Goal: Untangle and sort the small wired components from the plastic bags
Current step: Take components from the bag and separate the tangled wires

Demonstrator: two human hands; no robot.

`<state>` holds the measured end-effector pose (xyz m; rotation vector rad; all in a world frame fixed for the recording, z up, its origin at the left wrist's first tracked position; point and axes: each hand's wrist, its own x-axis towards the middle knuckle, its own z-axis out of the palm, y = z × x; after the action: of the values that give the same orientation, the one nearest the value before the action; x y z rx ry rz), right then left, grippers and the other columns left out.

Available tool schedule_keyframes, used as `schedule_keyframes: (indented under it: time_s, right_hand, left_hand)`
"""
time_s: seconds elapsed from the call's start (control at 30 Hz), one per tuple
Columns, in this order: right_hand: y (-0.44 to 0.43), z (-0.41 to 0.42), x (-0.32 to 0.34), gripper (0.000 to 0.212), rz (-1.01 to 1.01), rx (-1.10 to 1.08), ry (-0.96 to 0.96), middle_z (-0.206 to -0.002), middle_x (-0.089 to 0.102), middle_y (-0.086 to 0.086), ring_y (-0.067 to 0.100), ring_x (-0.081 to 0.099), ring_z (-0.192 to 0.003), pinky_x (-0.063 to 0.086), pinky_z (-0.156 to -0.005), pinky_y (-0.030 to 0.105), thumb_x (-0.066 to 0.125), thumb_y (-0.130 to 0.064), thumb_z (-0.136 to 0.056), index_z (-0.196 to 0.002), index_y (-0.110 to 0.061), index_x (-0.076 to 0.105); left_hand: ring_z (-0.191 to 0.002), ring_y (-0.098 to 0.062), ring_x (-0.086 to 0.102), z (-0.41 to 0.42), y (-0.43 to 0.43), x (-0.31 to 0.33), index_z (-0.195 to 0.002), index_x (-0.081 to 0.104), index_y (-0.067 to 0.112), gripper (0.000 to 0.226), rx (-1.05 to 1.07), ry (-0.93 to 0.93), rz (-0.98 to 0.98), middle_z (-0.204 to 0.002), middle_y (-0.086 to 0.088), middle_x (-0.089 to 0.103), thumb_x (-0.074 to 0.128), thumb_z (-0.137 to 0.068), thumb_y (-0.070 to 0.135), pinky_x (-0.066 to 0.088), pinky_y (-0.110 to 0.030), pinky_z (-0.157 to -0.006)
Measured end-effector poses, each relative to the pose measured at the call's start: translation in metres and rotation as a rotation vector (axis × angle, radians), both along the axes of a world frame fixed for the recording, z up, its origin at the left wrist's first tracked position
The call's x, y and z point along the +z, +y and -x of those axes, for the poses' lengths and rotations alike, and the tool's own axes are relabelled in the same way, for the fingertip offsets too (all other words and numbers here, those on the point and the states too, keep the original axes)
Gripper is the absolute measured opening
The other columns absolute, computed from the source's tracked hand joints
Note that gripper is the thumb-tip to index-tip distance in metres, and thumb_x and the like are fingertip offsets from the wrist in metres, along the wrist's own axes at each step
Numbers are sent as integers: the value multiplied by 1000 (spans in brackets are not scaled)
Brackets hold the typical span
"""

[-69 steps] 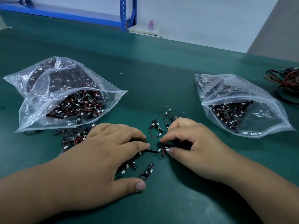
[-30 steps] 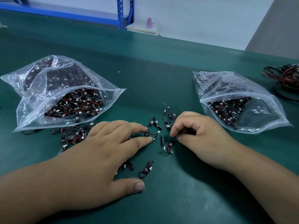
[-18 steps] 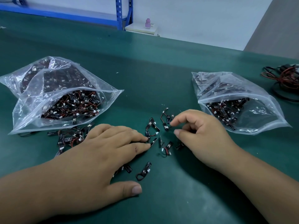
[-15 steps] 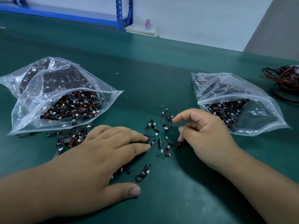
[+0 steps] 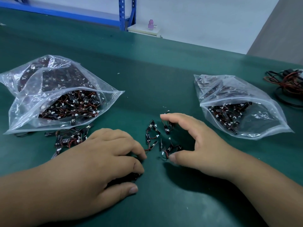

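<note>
Blue shelving [image 5: 122, 13] stood past the green tabletop's [image 5: 164, 71] far edge. Black wired components [image 5: 151, 127], red-leaded and white-plugged, lay mid-tabletop between a fuller bag [image 5: 54, 82] and a sparser bag [image 5: 262, 118]. My left grip [image 5: 101, 161] lay slack on some; my right grip [image 5: 196, 141] arched open over others.

Place: small-parts assembly workshop.
Surface: long counter [image 5: 164, 71] under green matting.
On the counter: left bag [image 5: 32, 102] and right bag [image 5: 255, 122], clear plastic, stuffed with wired components [image 5: 72, 105]; red-black wire bundle [image 5: 288, 84] at the counter's right edge.
Beyond the counter: blue steel rack [image 5: 122, 13], bare white wall.
</note>
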<state>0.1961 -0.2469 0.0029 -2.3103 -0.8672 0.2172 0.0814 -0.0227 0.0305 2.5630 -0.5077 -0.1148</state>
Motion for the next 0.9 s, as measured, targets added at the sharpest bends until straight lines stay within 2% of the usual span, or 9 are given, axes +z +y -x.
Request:
schedule_keyframes:
  time_s: [0.1,0.17,0.3,0.37,0.47,0.6,0.73,0.8,0.9]
  right_hand:
    - [1,0,0,103,130,72,-41,-150,20,-43,-26,0,-137,-4,-121,24,65,-69,-59,-148,-57,15]
    - [2,0,-1,113,184,95,-74,-150,4,-48,-31,-17,-130,-17,-114,13,64,-77,-58,-149,-57,-1]
    - [5,2,1,123,219,51,-66,-125,-18,-61,-42,-34,-100,-22,-86,-9,64,-84,-53,-142,-60,-16]
    - [6,1,0,129,236,44,-63,-136,-13,-54,-42,-34,-98,-20,-87,-7,64,-85,-52,-147,-54,-17]
    - [7,-2,-5,128,270,46,-54,-159,2,-34,-31,-27,-123,-15,-104,4,57,-89,-52,-151,-49,-14]
    - [4,-2,-11,120,177,53,-18,-148,12,-51,-23,-6,-138,1,-118,12,56,-86,-55,-151,-53,-9]
    - [5,2,-15,105,-112,-20,-14,-156,29,-31,-13,29,-140,27,-120,31,66,-64,-69,-156,-42,13]
    - [8,3,-15,109,-96,-66,-54,-159,21,-31,-11,19,-145,23,-122,32,66,-67,-67,-156,-45,8]
    - [13,4,-14,128,91,-77,-62,-156,-8,-39,-21,-20,-137,-1,-118,24,65,-82,-54,-147,-57,-19]
  left_hand:
    - [-90,-8,65,-13,6,-7,-90,71,39,31,-62,-144,-226,-95,19,67,81,-65,52,54,-37,-85]
    - [-78,-17,69,-14,11,-10,-86,74,31,33,-130,-270,-398,-87,10,71,90,-60,45,59,-40,-70]
    - [-73,-20,68,-16,14,-17,-82,74,28,33,-181,-369,-385,-82,8,70,92,-59,42,58,-39,-66]
    - [-70,-20,68,-16,15,-17,-80,74,27,32,-200,-411,-388,-79,7,70,93,-57,41,58,-39,-63]
    - [-71,-17,67,-16,17,-14,-79,74,26,31,-206,-418,-341,-81,9,70,93,-58,39,56,-34,-66]
    - [-64,-19,65,-14,18,-15,-74,72,26,27,-192,-393,-329,-73,8,68,93,-59,35,57,-38,-59]
    - [-73,-13,61,-11,26,-18,-82,65,32,17,-164,-374,-239,-82,16,63,75,-80,46,53,-40,-66]
    - [-78,-8,56,-10,30,-19,-84,60,34,21,-131,-379,-223,-85,18,58,62,-85,55,49,-36,-71]
    - [-74,-6,52,-9,31,-19,-79,55,35,26,-95,-376,-244,-80,18,52,59,-84,60,49,-35,-69]
